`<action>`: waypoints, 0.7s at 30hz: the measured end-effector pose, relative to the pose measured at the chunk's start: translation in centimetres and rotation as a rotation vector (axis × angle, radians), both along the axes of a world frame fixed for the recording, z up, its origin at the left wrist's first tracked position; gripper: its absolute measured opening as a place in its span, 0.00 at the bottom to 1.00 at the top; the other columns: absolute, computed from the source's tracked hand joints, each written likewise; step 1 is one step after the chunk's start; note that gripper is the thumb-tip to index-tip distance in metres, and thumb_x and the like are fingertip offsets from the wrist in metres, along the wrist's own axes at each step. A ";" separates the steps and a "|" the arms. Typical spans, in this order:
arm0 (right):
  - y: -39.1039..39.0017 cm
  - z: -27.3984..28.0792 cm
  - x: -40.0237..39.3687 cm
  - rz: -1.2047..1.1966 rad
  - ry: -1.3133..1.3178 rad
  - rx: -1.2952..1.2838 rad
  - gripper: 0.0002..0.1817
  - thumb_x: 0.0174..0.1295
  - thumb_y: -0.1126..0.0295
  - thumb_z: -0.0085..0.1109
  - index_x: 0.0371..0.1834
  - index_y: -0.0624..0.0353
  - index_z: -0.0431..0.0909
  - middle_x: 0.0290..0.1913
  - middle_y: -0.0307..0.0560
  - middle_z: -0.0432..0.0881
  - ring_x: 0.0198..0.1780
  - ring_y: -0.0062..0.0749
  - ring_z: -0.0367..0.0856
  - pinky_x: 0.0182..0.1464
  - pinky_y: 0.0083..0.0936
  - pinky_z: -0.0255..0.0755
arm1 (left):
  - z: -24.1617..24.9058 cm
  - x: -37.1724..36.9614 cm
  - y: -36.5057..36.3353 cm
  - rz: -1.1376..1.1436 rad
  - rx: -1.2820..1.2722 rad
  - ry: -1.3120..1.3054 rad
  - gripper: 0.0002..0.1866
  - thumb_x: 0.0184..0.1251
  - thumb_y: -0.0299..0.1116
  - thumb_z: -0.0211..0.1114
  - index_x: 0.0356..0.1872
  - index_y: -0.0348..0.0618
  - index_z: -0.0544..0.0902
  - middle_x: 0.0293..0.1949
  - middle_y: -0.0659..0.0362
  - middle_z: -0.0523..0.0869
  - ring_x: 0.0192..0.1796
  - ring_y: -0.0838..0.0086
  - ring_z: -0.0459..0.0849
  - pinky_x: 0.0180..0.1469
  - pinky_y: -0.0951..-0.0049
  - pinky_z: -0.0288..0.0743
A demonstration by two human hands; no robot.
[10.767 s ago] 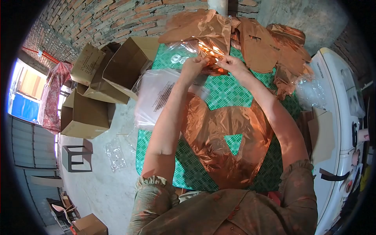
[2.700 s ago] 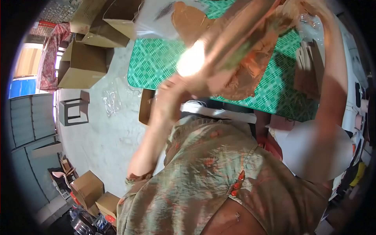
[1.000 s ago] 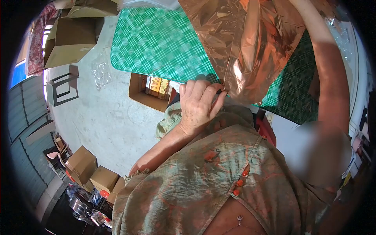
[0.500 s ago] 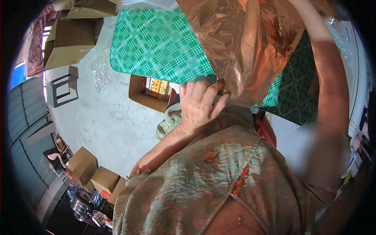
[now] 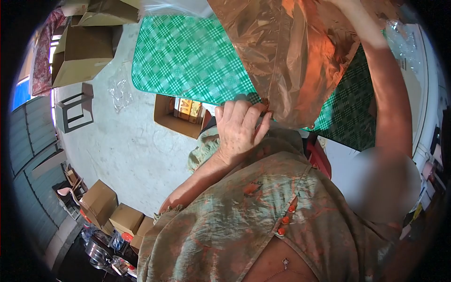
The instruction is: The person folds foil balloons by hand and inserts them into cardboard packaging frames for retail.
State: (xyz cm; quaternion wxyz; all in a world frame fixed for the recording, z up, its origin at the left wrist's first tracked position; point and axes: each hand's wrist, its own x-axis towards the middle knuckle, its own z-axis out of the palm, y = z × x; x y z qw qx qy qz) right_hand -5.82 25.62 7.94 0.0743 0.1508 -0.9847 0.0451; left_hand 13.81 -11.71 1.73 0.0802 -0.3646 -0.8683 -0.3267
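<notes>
A large, shiny copper-coloured plastic film (image 5: 291, 61) lies over a table with a green plaid cover (image 5: 188, 56). My left hand (image 5: 240, 123) is at the film's near corner, by the table edge, with thumb and fingers closed on that corner. The film is creased and partly see-through, with a line running down from the top. Along the far right part of the film reaches my right arm; my right hand (image 5: 345, 4) is cut off by the top edge, so its fingers are hidden.
Below the table edge stands an open carton (image 5: 176, 123) with printed packs inside. A grey stool frame (image 5: 75, 110) and clear plastic scrap (image 5: 120, 91) are on the floor. Cardboard boxes (image 5: 87, 54) stand upper left, and more boxes (image 5: 127, 219) lower left. A red chair (image 5: 319, 157) shows beside me.
My right forearm and hand have shifted up and left, and the film's folds have changed a little. My left hand stays at the same corner.
</notes>
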 end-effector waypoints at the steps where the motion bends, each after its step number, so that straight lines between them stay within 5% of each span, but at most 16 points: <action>1: -0.5 0.0 0.6 0.022 0.069 -0.015 0.19 0.72 0.61 0.58 0.57 0.64 0.79 0.55 0.59 0.82 0.61 0.55 0.79 0.59 0.46 0.73 | 0.0 0.0 0.0 0.000 0.003 0.001 0.15 0.59 0.36 0.80 0.47 0.54 0.86 0.37 0.63 0.79 0.40 0.66 0.75 0.45 0.61 0.62; 7: -4.0 -0.1 10.3 -0.171 0.072 -0.107 0.27 0.71 0.57 0.61 0.68 0.62 0.75 0.66 0.61 0.76 0.70 0.51 0.72 0.72 0.48 0.65 | 0.0 -0.1 0.0 -0.011 0.031 0.009 0.15 0.58 0.35 0.79 0.47 0.53 0.86 0.37 0.62 0.79 0.40 0.64 0.75 0.44 0.61 0.62; 9: -4.8 -2.8 14.1 -0.074 0.240 -0.067 0.27 0.68 0.61 0.70 0.69 0.54 0.77 0.65 0.50 0.81 0.69 0.46 0.77 0.67 0.45 0.74 | -0.1 -0.2 0.0 -0.012 0.037 0.007 0.15 0.58 0.35 0.79 0.46 0.53 0.86 0.37 0.62 0.79 0.40 0.64 0.75 0.44 0.61 0.62; 15: -12.4 -2.8 23.2 -0.254 0.038 -0.073 0.37 0.60 0.57 0.72 0.74 0.51 0.73 0.78 0.55 0.66 0.78 0.57 0.62 0.75 0.56 0.58 | 0.3 -0.2 0.0 -0.021 0.030 0.004 0.15 0.58 0.34 0.78 0.46 0.54 0.86 0.36 0.62 0.78 0.40 0.64 0.76 0.44 0.61 0.63; 21: -16.0 -3.1 24.6 -0.301 -0.022 -0.110 0.41 0.61 0.53 0.73 0.79 0.48 0.70 0.80 0.55 0.63 0.81 0.58 0.57 0.77 0.68 0.50 | 0.4 -0.3 0.1 -0.019 0.052 0.026 0.14 0.59 0.34 0.78 0.45 0.54 0.86 0.35 0.61 0.78 0.37 0.63 0.76 0.42 0.60 0.62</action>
